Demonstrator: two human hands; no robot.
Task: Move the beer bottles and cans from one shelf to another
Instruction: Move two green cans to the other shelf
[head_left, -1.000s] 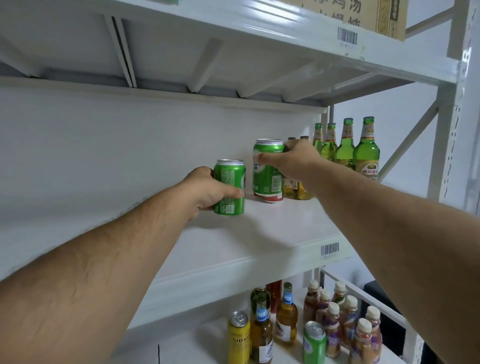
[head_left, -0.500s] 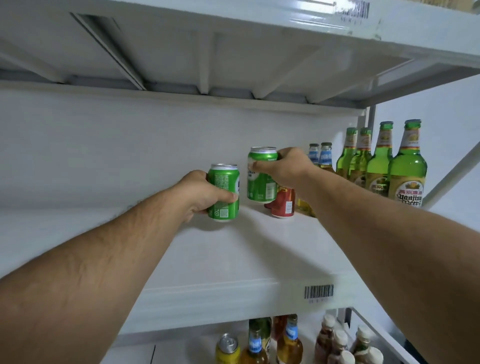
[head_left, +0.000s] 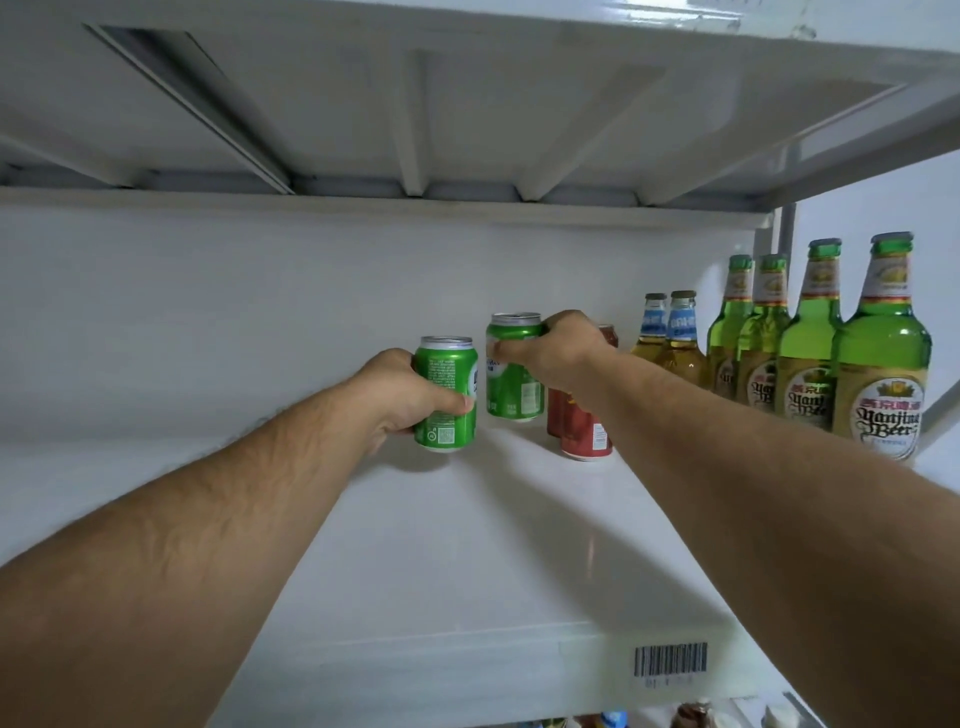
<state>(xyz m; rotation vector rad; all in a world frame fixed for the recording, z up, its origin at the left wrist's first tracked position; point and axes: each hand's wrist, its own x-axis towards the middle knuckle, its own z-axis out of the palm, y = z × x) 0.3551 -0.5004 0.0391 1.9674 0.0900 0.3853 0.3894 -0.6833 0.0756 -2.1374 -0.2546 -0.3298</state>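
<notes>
We hold one green beer can (head_left: 447, 397) in our left hand (head_left: 397, 397). Our fingers wrap round its far side and our thumb (head_left: 457, 401) presses on the near side. The can stands upright, low over the white shelf (head_left: 467, 545), and we cannot tell if its bottom touches.

Our right hand (head_left: 558, 348) holds a second green beer can (head_left: 511, 374). The fingers curl round its top rim from the right. This can is upright too, just beyond the first can and a bit to its right. We cannot tell if it rests on the shelf.

Right under our right wrist stand two red cans (head_left: 584, 434), close together. Further right of our fingers stand two yellow bottles with blue labels (head_left: 670, 338). Next to them stand four tall green Yanjing Beer bottles (head_left: 880, 364), in a row that comes toward us.

On the shelf's front edge, near our right arm, is a barcode sticker (head_left: 670, 660).
</notes>
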